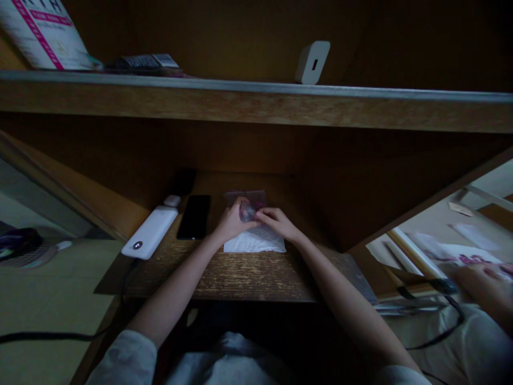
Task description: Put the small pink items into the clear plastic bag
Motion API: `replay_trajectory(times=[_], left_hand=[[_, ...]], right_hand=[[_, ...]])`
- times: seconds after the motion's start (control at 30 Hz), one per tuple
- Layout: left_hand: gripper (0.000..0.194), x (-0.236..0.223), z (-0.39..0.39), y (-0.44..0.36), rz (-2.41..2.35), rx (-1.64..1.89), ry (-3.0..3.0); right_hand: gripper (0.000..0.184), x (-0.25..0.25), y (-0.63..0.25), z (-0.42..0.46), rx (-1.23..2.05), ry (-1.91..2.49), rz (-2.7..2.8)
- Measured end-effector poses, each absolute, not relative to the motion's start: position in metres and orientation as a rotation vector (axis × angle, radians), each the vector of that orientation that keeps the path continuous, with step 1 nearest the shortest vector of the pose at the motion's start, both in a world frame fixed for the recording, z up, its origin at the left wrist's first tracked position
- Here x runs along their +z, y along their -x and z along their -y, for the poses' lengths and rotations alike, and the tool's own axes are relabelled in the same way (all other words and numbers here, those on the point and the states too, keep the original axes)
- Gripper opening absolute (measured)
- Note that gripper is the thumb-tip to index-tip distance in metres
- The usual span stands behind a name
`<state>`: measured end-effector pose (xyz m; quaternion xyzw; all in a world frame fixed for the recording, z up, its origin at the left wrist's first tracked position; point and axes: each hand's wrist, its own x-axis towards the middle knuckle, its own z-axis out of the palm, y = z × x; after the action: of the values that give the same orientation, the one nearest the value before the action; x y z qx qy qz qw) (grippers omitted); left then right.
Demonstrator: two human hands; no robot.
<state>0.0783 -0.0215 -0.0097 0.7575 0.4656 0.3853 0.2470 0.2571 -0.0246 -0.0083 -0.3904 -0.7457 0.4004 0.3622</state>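
Note:
My left hand [234,220] is closed round one side of a small clear plastic bag [247,212], its thumb and fingers curved about it. At the bag's right edge my right hand [279,222] pinches with thumb and fingertips. What the bag contains is too blurred to name. Under both hands a white crumpled paper sheet [256,241] lies on the wooden desk [256,275]. Just behind the hands is a flat clear packet [256,195], with small pinkish-red bits [261,204] near its right side.
Left of my hands lie a black phone [194,216] and a white power bank [150,232] with a cable. A shelf [256,104] crosses above, carrying a white charger [313,63] and a white packet [48,37]. At right, another person's hand [484,283] is near pinkish-red pieces.

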Motion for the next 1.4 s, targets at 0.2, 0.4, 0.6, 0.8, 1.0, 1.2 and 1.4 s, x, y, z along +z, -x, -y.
replay_trajectory(times=[0.2, 0.4, 0.6, 0.8, 1.0, 1.2, 1.4], left_hand=[[0.060, -0.011, 0.019, -0.080, -0.934, 1.123, -1.794], [0.036, -0.018, 0.006, -0.078, -0.825, 1.184, -1.511], [0.038, -0.019, 0.008, -0.080, -0.774, 1.176, -1.340], [0.039, -0.014, 0.009, -0.077, -0.851, 1.177, -1.378], [0.041, -0.012, 0.010, -0.076, -0.845, 1.190, -1.314], [0.050, -0.010, 0.015, -0.078, -0.829, 1.066, -1.281], [0.042, -0.005, 0.015, -0.076, -0.836, 1.060, -1.256]], right_hand=[[0.030, -0.008, -0.256, 0.025, 0.998, 0.990, 1.930], [0.022, -0.007, -0.259, 0.025, 0.999, 1.042, 1.967], [0.028, -0.012, -0.259, 0.022, 0.943, 1.053, 2.029], [0.034, -0.009, -0.259, 0.024, 0.977, 1.033, 2.106], [0.033, -0.010, -0.258, 0.025, 1.010, 0.988, 2.039], [0.032, -0.010, -0.259, 0.024, 1.063, 0.963, 2.011], [0.033, -0.013, -0.260, 0.020, 1.087, 0.971, 1.978]])
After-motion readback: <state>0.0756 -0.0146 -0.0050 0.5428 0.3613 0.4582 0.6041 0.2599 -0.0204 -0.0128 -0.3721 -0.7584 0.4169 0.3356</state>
